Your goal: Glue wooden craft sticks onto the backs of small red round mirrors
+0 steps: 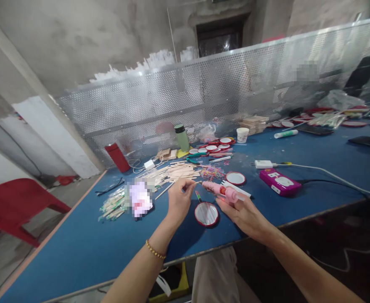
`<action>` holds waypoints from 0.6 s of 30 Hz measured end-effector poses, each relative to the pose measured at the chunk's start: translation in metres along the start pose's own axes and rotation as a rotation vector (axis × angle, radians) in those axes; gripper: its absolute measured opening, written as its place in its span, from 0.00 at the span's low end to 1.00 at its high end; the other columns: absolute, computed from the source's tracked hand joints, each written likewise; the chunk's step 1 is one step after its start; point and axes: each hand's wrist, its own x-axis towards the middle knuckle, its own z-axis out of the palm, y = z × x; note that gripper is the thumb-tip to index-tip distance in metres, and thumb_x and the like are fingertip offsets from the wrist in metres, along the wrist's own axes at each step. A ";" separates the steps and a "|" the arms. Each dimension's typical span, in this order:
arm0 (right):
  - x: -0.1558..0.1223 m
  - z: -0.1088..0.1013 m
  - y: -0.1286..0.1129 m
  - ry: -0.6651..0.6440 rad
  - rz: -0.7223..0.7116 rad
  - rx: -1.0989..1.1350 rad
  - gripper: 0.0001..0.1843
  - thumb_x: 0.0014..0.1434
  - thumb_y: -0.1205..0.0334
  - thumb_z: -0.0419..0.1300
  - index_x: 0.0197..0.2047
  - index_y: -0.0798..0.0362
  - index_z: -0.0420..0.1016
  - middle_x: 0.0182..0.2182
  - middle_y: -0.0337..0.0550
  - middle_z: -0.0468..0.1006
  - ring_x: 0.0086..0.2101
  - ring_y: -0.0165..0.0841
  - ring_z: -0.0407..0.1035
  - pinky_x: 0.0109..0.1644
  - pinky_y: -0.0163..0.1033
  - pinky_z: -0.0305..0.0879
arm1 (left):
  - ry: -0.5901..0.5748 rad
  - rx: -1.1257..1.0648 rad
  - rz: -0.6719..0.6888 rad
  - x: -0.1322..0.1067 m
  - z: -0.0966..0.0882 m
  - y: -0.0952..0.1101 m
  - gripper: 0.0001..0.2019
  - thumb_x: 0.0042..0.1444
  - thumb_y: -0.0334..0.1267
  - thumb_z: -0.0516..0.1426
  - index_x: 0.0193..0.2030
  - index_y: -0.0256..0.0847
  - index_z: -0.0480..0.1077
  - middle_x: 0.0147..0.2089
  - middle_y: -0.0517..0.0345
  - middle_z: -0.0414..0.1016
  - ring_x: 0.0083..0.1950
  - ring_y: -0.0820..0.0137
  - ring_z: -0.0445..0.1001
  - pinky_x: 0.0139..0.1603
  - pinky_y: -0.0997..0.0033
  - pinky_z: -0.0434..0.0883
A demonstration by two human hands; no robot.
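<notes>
My right hand [246, 216] is wrapped around a pink hot glue gun [221, 190], its nozzle pointing left. Just left of that nozzle, the fingertips of my left hand [181, 195] are pinched together. What they hold, if anything, is too small to make out. Between my hands on the blue table lies a round red-rimmed piece [207, 213] with a pale, shiny face. A short stick with coloured bands [198, 196] points away from its far edge. Another red-rimmed disc [236, 178] lies beyond the glue gun, close to a heap of colourful small bands [213, 171].
Wooden sticks [181, 171] are strewn past my left hand, near a lit phone [140, 200] and bagged sticks [113, 206]. A purple device [279, 182] with cables sits at right. A red bottle [117, 158], green bottle [181, 139] and paper cup [242, 135] stand behind.
</notes>
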 end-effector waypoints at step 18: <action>-0.001 -0.018 0.014 0.053 -0.002 -0.145 0.17 0.66 0.53 0.51 0.52 0.49 0.74 0.45 0.46 0.80 0.47 0.39 0.74 0.53 0.43 0.69 | 0.003 -0.032 -0.023 0.002 -0.002 0.000 0.05 0.52 0.37 0.59 0.29 0.40 0.75 0.27 0.59 0.77 0.29 0.71 0.72 0.32 0.73 0.68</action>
